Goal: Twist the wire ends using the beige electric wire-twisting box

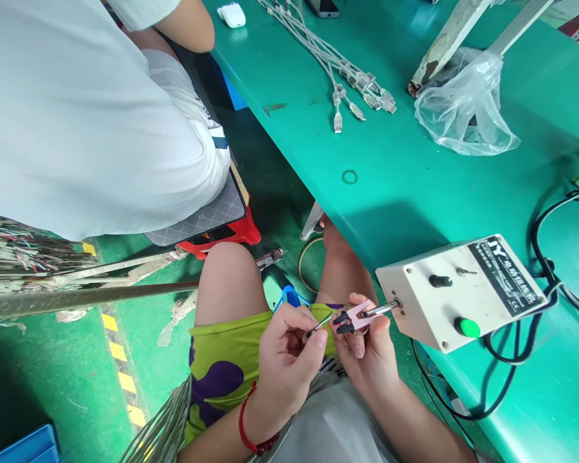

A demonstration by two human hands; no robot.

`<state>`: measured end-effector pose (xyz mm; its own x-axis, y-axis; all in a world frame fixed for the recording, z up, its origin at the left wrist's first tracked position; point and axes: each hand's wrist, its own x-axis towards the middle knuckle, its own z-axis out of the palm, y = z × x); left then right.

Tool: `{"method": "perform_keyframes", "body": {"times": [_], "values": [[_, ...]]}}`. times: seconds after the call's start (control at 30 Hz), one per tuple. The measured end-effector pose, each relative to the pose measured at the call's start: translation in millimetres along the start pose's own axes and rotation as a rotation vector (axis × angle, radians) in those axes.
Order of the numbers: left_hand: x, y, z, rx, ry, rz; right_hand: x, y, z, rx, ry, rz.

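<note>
My left hand (289,357) pinches a thin grey cable (318,325) between thumb and fingers, its stripped end pointing right. My right hand (367,350) is closed around a small pink clamp with black tips (350,317) that sits on a metal shaft sticking out of a white machine box (456,289). The cable's tip almost touches the clamp's black jaws. Both hands hover over my lap, just off the green table's edge. A red cord circles my left wrist. A bundle of grey cables (164,424) lies across my lap below.
The box has a black knob, a toggle and a green button (469,328), with black cords (535,308) trailing right. On the green table (405,173) lie USB cables (352,83) and a clear plastic bag (463,106). A person in white (91,122) sits at the left on a red stool.
</note>
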<state>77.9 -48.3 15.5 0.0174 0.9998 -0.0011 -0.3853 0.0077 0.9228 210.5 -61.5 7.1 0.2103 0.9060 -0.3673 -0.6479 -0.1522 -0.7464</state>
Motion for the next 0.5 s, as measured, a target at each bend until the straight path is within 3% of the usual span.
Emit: {"method": "perform_keyframes", "body": {"times": [0.5], "values": [[-0.1, 1.0, 1.8, 0.039, -0.03, 0.042, 2.4, -1.8, -2.0, 0.026, -0.04, 0.015]]}}
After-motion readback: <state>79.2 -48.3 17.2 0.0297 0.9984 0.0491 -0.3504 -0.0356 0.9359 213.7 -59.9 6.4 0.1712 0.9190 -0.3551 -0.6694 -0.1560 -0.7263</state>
